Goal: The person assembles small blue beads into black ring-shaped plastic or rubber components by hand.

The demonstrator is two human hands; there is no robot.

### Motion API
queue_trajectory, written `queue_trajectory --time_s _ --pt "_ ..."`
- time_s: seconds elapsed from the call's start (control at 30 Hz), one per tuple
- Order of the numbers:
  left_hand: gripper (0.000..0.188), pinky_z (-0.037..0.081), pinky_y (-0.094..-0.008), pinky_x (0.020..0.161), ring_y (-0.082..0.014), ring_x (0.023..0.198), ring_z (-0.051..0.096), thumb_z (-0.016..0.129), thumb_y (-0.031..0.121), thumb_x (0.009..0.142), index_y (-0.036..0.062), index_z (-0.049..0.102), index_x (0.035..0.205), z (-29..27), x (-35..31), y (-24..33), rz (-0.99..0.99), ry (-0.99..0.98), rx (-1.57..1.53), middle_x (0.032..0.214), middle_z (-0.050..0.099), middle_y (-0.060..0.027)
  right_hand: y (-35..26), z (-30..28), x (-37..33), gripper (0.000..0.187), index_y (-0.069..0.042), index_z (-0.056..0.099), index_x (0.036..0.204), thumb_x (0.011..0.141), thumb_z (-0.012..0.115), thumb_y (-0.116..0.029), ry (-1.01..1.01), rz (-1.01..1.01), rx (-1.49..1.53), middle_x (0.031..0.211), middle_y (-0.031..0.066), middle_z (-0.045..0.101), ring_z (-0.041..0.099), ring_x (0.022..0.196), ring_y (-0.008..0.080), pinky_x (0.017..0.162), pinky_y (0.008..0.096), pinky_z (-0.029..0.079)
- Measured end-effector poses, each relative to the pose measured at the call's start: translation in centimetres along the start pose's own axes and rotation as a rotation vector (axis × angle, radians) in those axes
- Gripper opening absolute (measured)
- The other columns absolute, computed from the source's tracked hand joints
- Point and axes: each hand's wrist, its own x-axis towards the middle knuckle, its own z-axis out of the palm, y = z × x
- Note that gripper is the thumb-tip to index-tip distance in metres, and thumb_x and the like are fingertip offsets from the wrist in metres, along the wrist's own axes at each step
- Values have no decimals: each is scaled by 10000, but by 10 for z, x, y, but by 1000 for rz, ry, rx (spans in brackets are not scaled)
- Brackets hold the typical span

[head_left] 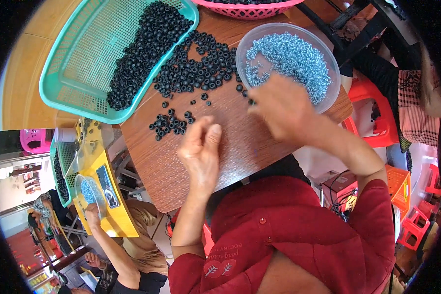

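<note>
My left hand point(199, 156) is over the brown wooden table point(240, 159), fingers curled in with the thumb against them; whatever they hold, if anything, is hidden. My right hand point(281, 105) is smeared by motion at the near-left rim of a clear plastic bowl point(336, 81), partly covering it. Inside lie a great many tiny shiny light-blue pieces point(299, 56), too small to name. Small black ring-like parts point(201, 68) with holes are heaped beyond my left hand, and a smaller cluster of black parts point(171, 122) lies just to its left.
A turquoise mesh basket point(78, 63) of black parts stands at the far left, a pink basket point(250, 9) at the far edge. Red stools point(377, 112) are on the right. At a yellow table point(108, 171) on the left, another person's hand point(92, 215) is at a bowl.
</note>
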Motion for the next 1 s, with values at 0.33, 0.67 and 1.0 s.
queue_trajectory --time_s 0.33,0.67,1.0 --pt "134 461 -414 709 -312 706 597 709 94 701 38 647 806 -4 80 -6 419 -85 645 763 622 -117 174 -53 93 355 5 556 1027 689 629 -74 -57 265 -536 891 222 615 582 879 398 778 456 466" --pt "211 486 -448 671 -363 746 641 742 189 659 27 659 766 19 106 -14 157 -366 965 735 654 -195 131 -44 82 253 45 636 930 742 624 -123 -3 315 -242 895 226 637 598 891 376 781 443 471" --pt "179 434 -203 531 -120 576 592 533 11 809 -48 654 928 -10 77 26 -379 -274 -290 748 668 -114 93 -43 12 98 -57 674 801 723 614 -59 -152 184 -112 769 153 616 597 778 343 689 452 465"
